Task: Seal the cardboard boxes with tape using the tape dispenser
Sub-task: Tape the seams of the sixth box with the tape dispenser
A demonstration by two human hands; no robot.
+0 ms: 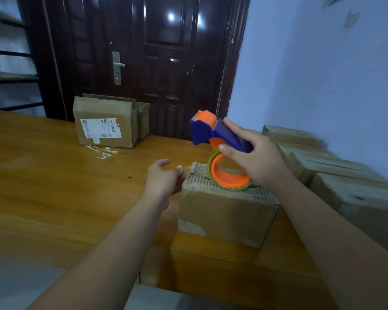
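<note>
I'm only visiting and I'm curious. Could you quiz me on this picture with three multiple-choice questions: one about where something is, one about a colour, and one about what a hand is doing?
1. Where does the round end of the tape dispenser rest?
A) on top of the near box
B) on the bare table
C) on the labelled box by the door

2. What colours is the tape dispenser?
A) green and white
B) orange and blue
C) all black

3. What is the right hand doing?
A) lying flat on the table
B) hanging empty
C) gripping the dispenser's handle

Answers:
1. A: the roll sits on the near box's top.
2. B: it has an orange frame with a blue handle and guard.
3. C: the fingers and thumb wrap the blue handle.
</note>
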